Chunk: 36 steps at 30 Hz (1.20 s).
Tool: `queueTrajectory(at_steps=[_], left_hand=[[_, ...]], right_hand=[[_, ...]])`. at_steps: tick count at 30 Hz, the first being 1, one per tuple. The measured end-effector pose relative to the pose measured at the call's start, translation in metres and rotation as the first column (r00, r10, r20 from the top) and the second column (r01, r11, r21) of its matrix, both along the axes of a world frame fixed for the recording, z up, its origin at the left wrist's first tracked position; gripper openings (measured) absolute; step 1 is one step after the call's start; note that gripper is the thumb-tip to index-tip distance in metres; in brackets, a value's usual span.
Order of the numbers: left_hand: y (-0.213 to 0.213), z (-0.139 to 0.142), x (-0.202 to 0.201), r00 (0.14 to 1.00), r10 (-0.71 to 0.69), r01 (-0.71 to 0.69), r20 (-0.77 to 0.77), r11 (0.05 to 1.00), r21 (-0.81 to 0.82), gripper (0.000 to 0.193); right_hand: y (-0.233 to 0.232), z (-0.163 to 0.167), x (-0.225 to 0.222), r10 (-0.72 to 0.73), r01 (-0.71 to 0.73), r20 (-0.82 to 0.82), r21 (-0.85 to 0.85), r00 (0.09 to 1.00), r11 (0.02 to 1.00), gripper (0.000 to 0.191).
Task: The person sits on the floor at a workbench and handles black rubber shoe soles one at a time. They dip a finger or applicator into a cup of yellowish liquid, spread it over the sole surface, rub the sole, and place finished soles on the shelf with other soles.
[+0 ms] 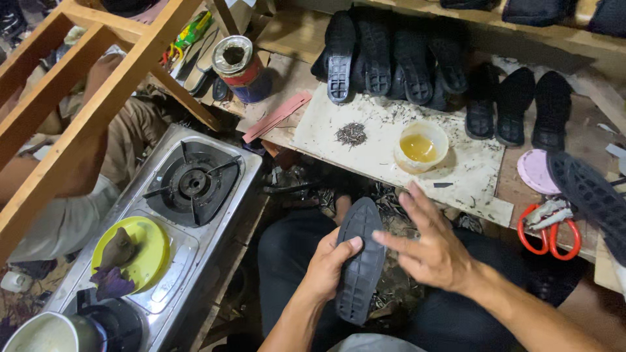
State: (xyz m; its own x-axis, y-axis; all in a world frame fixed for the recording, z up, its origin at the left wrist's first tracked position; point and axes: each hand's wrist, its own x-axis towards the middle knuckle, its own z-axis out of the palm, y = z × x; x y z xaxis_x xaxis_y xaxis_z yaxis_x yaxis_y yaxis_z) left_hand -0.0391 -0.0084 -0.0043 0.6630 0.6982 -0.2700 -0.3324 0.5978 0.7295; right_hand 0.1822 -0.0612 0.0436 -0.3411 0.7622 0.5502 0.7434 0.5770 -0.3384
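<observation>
My left hand (329, 261) grips a black rubber shoe sole (360, 261) by its left edge, tread side up, over my lap. Just right of the sole my right hand (433, 251) hovers with fingers spread, its fingertips close to or touching the sole's edge, holding nothing. Ahead on a white board (365, 153) stand a small tub of yellow glue (420, 146) and a little pile of small nails (351, 134).
Several black soles (398, 55) line the back of the board, and another sole (590, 192) lies at right. Red-handled scissors (549, 228) and a pink lid (535, 171) sit at right. A gas stove (189, 195) with a yellow dish (134, 251) is at left, beside another person's arm (59, 179).
</observation>
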Motion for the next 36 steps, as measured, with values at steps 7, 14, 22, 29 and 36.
queueTrajectory(at_steps=[7,14,22,29,36], left_hand=[[-0.006,0.006,-0.003,0.986,-0.146,0.155,-0.079,0.980,0.127,0.034],[-0.009,-0.002,0.003,0.991,0.111,-0.100,-0.078,0.987,0.125,0.031],[0.002,-0.018,0.021,0.939,0.331,-0.322,0.094,0.942,-0.098,0.025],[0.005,-0.013,0.000,0.993,-0.087,0.094,-0.081,0.992,0.085,0.039],[0.003,-0.008,-0.002,0.994,-0.107,0.107,0.007,0.994,0.006,0.038]], right_hand=[[0.014,0.007,0.016,-0.043,0.043,0.012,0.007,0.999,0.999,0.062],[-0.010,-0.028,-0.005,0.033,-0.136,-0.390,-0.240,0.920,0.961,0.051],[-0.037,-0.038,-0.020,-0.389,-0.089,-0.546,-0.655,0.742,0.750,0.041],[-0.020,-0.025,-0.013,-0.264,0.056,-0.407,-0.455,0.874,0.888,0.040],[-0.010,-0.026,-0.014,-0.150,0.139,-0.066,-0.158,0.986,0.978,0.060]])
